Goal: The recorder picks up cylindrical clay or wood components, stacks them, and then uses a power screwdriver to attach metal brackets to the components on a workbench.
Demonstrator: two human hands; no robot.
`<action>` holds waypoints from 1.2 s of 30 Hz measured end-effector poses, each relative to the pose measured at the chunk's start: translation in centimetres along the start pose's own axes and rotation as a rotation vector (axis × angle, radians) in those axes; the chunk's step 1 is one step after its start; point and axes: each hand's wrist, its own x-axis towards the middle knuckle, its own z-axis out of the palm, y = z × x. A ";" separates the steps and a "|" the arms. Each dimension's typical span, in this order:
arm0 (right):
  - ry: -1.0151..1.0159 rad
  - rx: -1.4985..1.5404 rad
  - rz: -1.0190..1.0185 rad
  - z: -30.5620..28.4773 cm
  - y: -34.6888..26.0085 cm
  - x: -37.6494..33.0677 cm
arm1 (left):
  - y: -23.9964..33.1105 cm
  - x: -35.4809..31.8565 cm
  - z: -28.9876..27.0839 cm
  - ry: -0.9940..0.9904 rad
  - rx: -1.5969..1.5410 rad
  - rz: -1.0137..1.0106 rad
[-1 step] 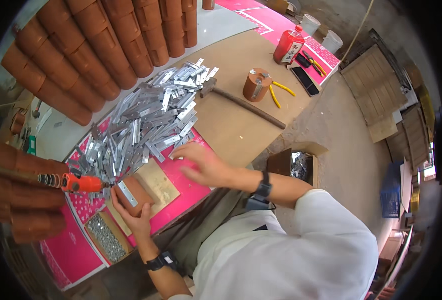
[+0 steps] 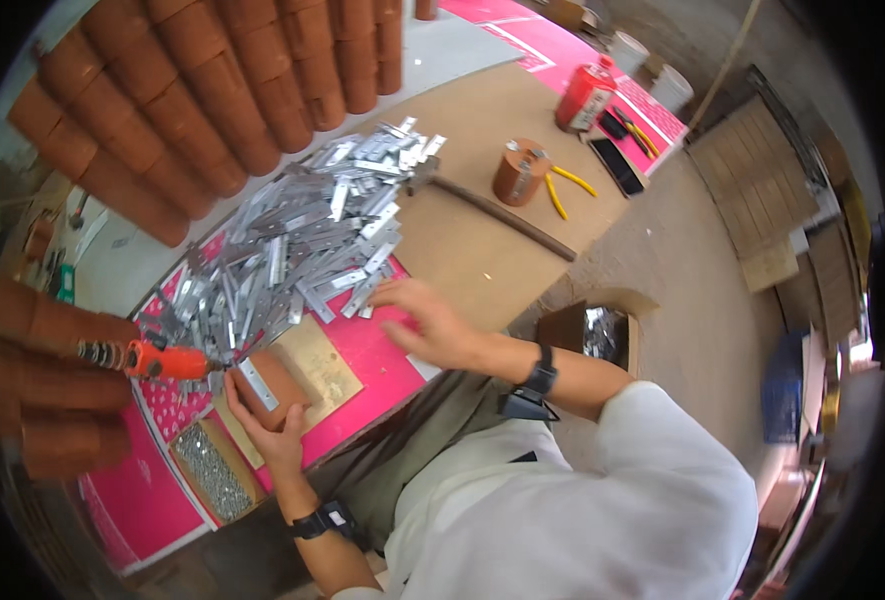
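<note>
Terracotta-coloured cylinder [image 2: 290,388], lying on its side at the near edge of the pink-covered worktop [image 2: 152,500], with a flat metal strip [image 2: 258,386] along its upper face. The left hand [image 2: 278,440] has it in a firm grip, thumb on one side and fingers round the other. Just nearer sits an open tray [image 2: 253,494] of small silvery fasteners (too tiny to make out from here). A pale wooden board [image 2: 334,362] extends beside the cylinder, and an orange-red power driver [image 2: 167,362] points in from the left, its tip near the left fingers; I can't tell whether they touch.

The right hand [image 2: 428,325] hovers at the near edge of a heap of metal strips [image 2: 292,225], fingers bent and thumb apart; whether its grip has caught a strip, I can't tell. Past the heap, a hammer [image 2: 502,216] lies on brown board, then a second, upright cylinder [image 2: 518,175] with yellow-handled pliers [image 2: 570,180] beside it. Farther off are a black phone [image 2: 617,165] and a red bottle [image 2: 584,98].
</note>
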 end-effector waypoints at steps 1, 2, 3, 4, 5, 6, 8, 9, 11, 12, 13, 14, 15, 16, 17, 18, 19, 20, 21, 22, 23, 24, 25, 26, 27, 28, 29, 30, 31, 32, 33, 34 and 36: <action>0.052 -0.006 0.072 -1.0 1.1 -0.6 | -0.3 0.1 0.2 0.008 -0.015 0.003; 0.030 0.063 0.218 -1.8 0.9 -0.6 | -0.3 0.1 0.0 0.000 0.015 0.006; 0.000 0.129 0.366 -2.3 0.4 -0.6 | 0.2 -0.3 0.0 0.024 -0.043 -0.021; -0.037 0.152 0.343 -2.7 0.6 -0.3 | 0.2 -0.3 0.3 0.014 -0.056 0.002; -0.011 0.115 0.219 -2.5 0.9 0.4 | -0.1 -0.2 0.4 0.013 -0.063 0.023; 0.020 0.088 0.097 -1.8 0.9 1.1 | -0.1 0.0 0.9 0.009 -0.078 0.017; -0.037 0.094 0.012 -0.6 -1.6 4.1 | 0.3 0.3 1.3 0.025 0.000 0.058; -0.040 0.053 -0.051 0.0 -2.9 5.9 | 0.3 0.4 1.4 0.035 0.085 0.109; -0.125 0.105 -0.106 2.4 -5.0 9.1 | 0.0 -0.1 1.5 0.075 0.095 0.081; -0.171 0.117 -0.133 3.7 -5.9 10.5 | 0.1 -0.1 1.4 0.086 0.163 0.120; -0.184 0.129 -0.148 5.3 -6.4 11.8 | 0.3 -0.2 1.2 0.095 0.205 0.130; -0.203 0.161 -0.182 6.9 -6.9 12.9 | 0.4 -0.1 1.2 0.100 0.210 0.125; -0.227 0.198 -0.217 8.5 -7.2 13.8 | 0.7 -0.2 1.2 0.108 0.219 0.117; -0.240 0.207 -0.225 10.1 -7.5 14.6 | 1.0 -0.4 1.1 0.119 0.276 0.130; -0.258 0.202 -0.231 11.9 -7.8 15.4 | 0.5 -0.6 1.0 0.132 0.305 0.148; -0.271 0.194 -0.237 12.9 -8.4 16.2 | 0.7 -1.0 0.9 0.130 0.291 0.139; -0.283 0.203 -0.246 13.5 -8.8 16.8 | 0.9 -1.4 0.8 0.128 0.277 0.129; -0.405 0.329 -0.171 14.1 -9.6 17.3 | 1.4 -2.3 0.7 0.130 0.276 0.124; -0.516 0.449 -0.090 14.4 -10.0 17.7 | 2.3 -3.1 0.6 0.128 0.316 0.084; -0.519 0.469 -0.024 14.9 -10.2 17.8 | 3.0 -4.2 0.4 0.155 0.346 0.077; -0.518 0.476 -0.025 15.4 -10.0 18.2 | 3.7 -5.4 0.0 0.178 0.376 0.070; -0.565 0.513 0.089 15.6 -9.4 18.7 | 4.5 -6.5 -0.5 0.172 0.380 0.068; -0.609 0.550 0.204 15.9 -8.8 18.8 | 5.4 -7.5 -1.3 0.214 0.411 0.082; -0.509 0.598 0.145 15.9 -9.7 18.5 | 5.9 -8.5 -2.4 0.269 0.445 0.090; -0.510 0.601 0.152 15.5 -9.8 18.6 | 5.8 -9.1 -3.5 0.265 0.446 0.084; -0.438 0.562 0.136 14.9 -9.5 18.9 | 5.6 -9.7 -4.9 0.310 0.499 0.062; -0.370 0.522 0.124 14.1 -9.3 18.9 | 5.6 -10.4 -6.1 0.354 0.552 0.035; -0.328 0.434 0.116 12.8 -9.5 19.0 | 6.3 -10.2 -7.0 0.391 0.617 0.062; -0.333 0.421 0.107 11.2 -9.7 18.8 | 7.1 -9.4 -8.0 0.425 0.681 0.090; -0.344 0.354 0.105 8.9 -10.5 18.5 | 7.5 -8.8 -8.9 0.432 0.733 0.091; -0.353 0.288 0.102 6.8 -11.1 18.1 | 7.8 -8.0 -9.9 0.437 0.785 0.094; -0.345 0.280 0.113 5.0 -10.8 17.6 | 8.1 -6.7 -10.5 0.400 0.848 0.050; -0.373 0.243 0.197 2.5 -10.6 16.0 | 7.6 -5.1 -11.7 0.326 0.895 -0.011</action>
